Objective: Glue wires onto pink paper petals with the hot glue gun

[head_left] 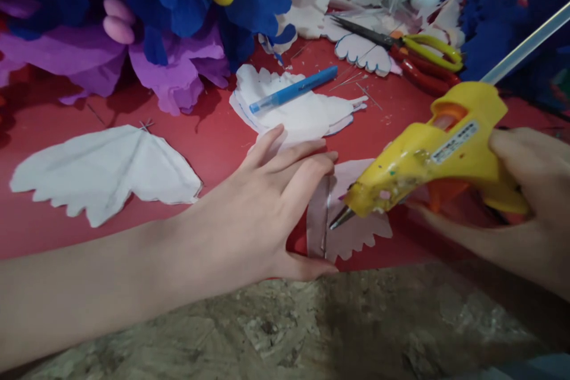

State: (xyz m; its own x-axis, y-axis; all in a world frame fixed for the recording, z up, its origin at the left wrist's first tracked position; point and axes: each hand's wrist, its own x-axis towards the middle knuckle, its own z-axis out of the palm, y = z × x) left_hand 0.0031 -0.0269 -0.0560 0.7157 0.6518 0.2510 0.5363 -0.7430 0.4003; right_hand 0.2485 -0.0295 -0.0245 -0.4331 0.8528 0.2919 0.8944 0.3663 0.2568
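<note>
My right hand (pixel 529 208) grips a yellow hot glue gun (pixel 427 160) with a clear glue stick in its back. The metal nozzle points down-left at a pale pink paper wing cutout (pixel 356 231) on the red surface (pixel 222 136). My left hand (pixel 262 208) lies flat with fingers together, pressing the left edge of that cutout, where a strip is folded upright. Nozzle and left fingertips are a few centimetres apart.
A white paper wing (pixel 102 172) lies at the left. Another white cutout (pixel 303 113) carries a blue pen (pixel 294 89). Scissors with yellow and red handles (pixel 414 53) lie at the back right. Purple and blue paper flowers (pixel 169 24) crowd the back. A chipboard edge (pixel 312 326) runs along the front.
</note>
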